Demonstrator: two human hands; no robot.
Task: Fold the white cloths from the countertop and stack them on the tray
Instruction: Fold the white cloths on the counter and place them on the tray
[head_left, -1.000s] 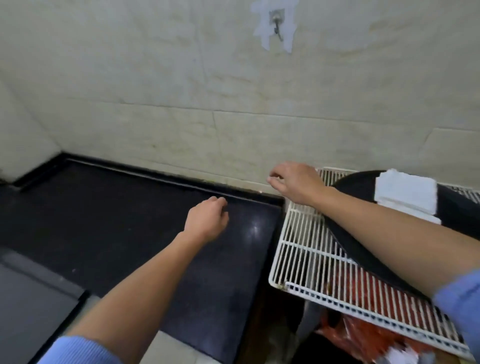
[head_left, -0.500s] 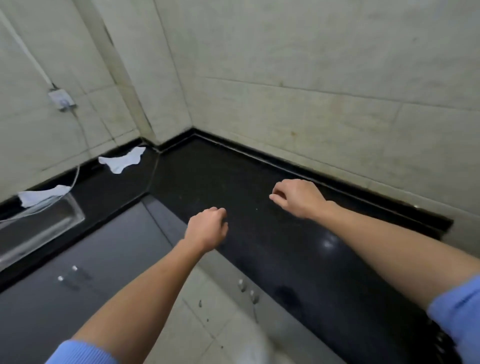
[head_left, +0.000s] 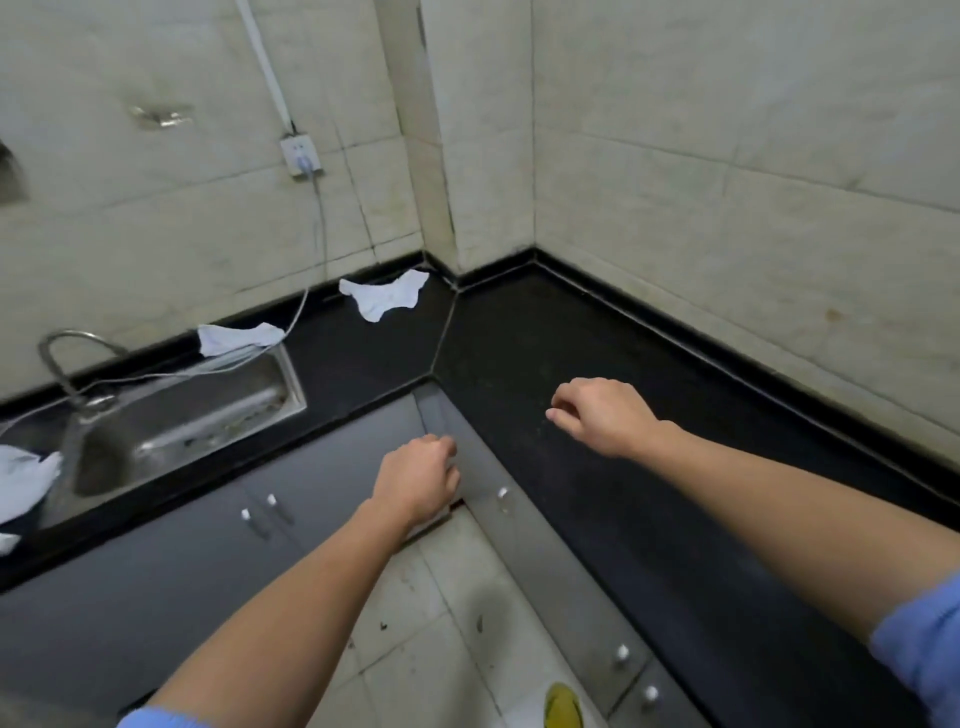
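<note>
Nothing is held by the left grip (head_left: 415, 480) or the right grip (head_left: 602, 415); both are loosely curled. One white cloth (head_left: 387, 299) lies crumpled in the worktop (head_left: 519, 338) corner. A second cloth (head_left: 236, 338), at the sink (head_left: 291, 379) rim, could be snagged on the cable (head_left: 298, 312) when lifted.

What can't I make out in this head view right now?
- Tray: not in the head view.
- Left cloth: head view, cut off by the left edge.
- Sink cloth: head view, too small to read its folds.
- Yellow thing: head view, cut by the bottom edge; unidentifiable.
</note>
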